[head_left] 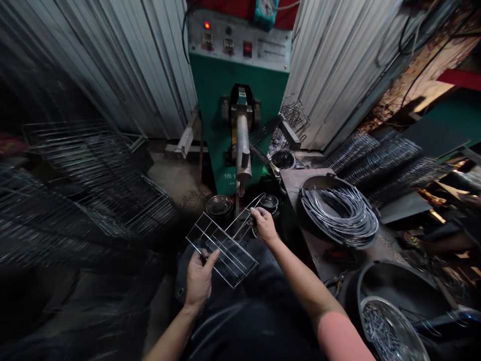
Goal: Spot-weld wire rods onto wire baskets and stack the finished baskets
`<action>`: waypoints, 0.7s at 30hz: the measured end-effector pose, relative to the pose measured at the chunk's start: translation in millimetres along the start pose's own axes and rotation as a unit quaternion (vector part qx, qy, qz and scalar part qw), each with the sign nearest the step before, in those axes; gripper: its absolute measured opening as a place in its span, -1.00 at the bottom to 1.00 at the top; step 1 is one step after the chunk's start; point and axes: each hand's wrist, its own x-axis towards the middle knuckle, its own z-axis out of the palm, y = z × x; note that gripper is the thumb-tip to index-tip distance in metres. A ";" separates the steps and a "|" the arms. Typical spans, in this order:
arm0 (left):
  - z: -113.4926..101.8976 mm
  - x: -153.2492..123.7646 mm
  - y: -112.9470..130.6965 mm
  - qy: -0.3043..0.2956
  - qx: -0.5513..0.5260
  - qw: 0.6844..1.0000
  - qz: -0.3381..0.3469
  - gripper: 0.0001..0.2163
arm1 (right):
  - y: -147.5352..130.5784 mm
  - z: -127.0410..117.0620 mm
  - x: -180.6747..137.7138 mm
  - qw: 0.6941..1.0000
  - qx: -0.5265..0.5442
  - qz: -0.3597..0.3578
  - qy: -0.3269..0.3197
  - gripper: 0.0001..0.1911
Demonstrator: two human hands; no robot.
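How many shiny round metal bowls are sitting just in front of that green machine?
2. One bowl sits near the base of the green machine, and the second bowl sits just beyond the right hand. Another could be hidden behind the wire rack.

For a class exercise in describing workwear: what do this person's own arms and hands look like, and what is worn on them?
The left hand and right hand are bare, with no gloves. The right forearm is bare up to a short salmon-pink sleeve. The left forearm is also bare, with no sleeve in view.
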 end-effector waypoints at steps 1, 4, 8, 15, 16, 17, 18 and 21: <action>-0.4 -1.3 -0.6 0.005 0.003 1.000 0.001 -0.65 | 2.5 -0.3 -1.5 1.000 -0.004 -0.007 0.003 -0.61; -2.9 -6.4 -0.3 0.011 0.012 1.000 -0.001 -0.65 | 8.4 -2.4 -7.4 0.999 -0.027 -0.026 0.009 -0.61; -15.2 -12.6 4.3 -0.044 -0.002 0.998 -0.041 -0.65 | 6.4 -3.0 -16.9 0.998 -0.054 -0.031 -0.003 -0.60; -56.6 -10.1 25.7 0.097 0.139 0.976 0.134 -0.60 | -11.2 3.6 -38.2 0.991 -0.106 -0.053 -0.069 -0.59; -56.0 -8.2 35.7 0.103 0.199 0.954 0.200 -0.62 | -13.2 4.4 -40.8 0.990 -0.111 -0.054 -0.074 -0.59; -52.0 -5.8 47.2 0.084 0.260 0.927 0.258 -0.67 | -14.9 5.2 -43.1 0.989 -0.115 -0.055 -0.079 -0.59; -44.6 -2.9 59.1 0.036 0.313 0.900 0.300 -0.73 | -16.3 6.2 -45.4 0.988 -0.118 -0.056 -0.083 -0.59; -9.3 8.8 88.1 -0.129 0.399 0.834 0.359 -0.85 | -19.8 9.0 -52.1 0.986 -0.122 -0.061 -0.093 -0.60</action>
